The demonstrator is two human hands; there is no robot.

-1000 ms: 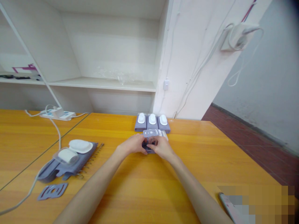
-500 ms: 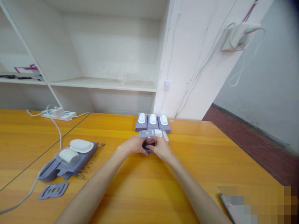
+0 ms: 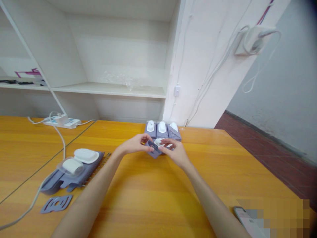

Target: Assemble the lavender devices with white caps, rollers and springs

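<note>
Out in front, my left hand (image 3: 135,144) pinches the left side of a small grey-purple folded box (image 3: 154,153), thumb against its near side. My right hand (image 3: 175,152) has thumb and fingers curled at the box's right edge, where a dark flap tilts up. A white ribbed piece shows partly between the hands, behind the flap. Just beyond stand three grey-purple boxes, each topped with a white oval piece: left box (image 3: 147,135), middle box (image 3: 162,135), right box (image 3: 177,135). Fingers hide part of the held box.
At left lie stacked grey-purple sheets (image 3: 83,172) bearing a white oval piece (image 3: 86,156) and a white roll (image 3: 72,166). A grey cut-out card (image 3: 56,203) lies nearer. A white cable runs from a power strip (image 3: 61,121). A phone (image 3: 249,219) lies at lower right.
Both hands have moved apart and turned. The cut-out card and white piece held above the box have dropped from their raised position, and the grey-purple box now tilts between the hands.
</note>
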